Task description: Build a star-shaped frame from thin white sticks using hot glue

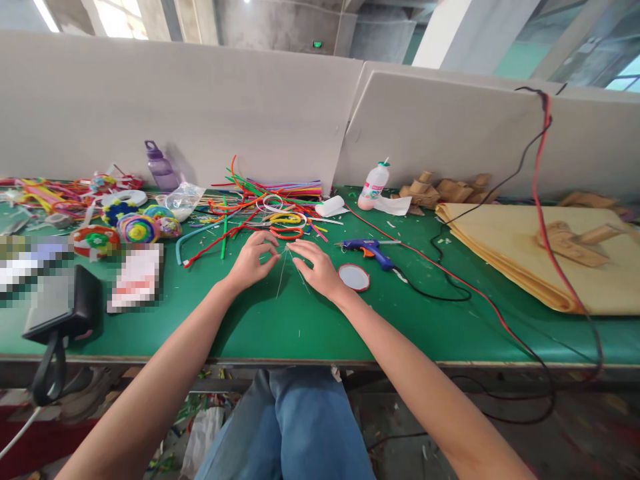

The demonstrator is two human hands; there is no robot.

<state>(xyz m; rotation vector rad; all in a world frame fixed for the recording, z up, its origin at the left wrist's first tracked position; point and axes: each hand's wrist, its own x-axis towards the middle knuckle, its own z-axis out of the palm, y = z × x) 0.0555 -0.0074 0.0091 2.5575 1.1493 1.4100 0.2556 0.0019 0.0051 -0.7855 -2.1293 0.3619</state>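
My left hand (254, 260) hovers over the green table, fingers curled and a little apart, with nothing visible in them. Just to its right, my right hand (317, 268) has its fingertips at the top of a thin, pale wire or thread (281, 277). This strand spreads downward into two legs like an upside-down V; its exact material is too fine to tell. Beyond the fingertips lie an orange ring (287, 233) and a yellow ring (286, 218), both apparently of pipe cleaner. Several loose pipe cleaners (225, 230) are heaped behind my hands.
Right of my hands are a round white disc (355, 277) with a red rim and a blue glue gun (369, 252) with its black cord. A bottle (375, 183) stands behind. Leftward sit colourful fuzzy pieces (140, 229) and a black device (65, 303). Brown paper (525, 267) lies far right.
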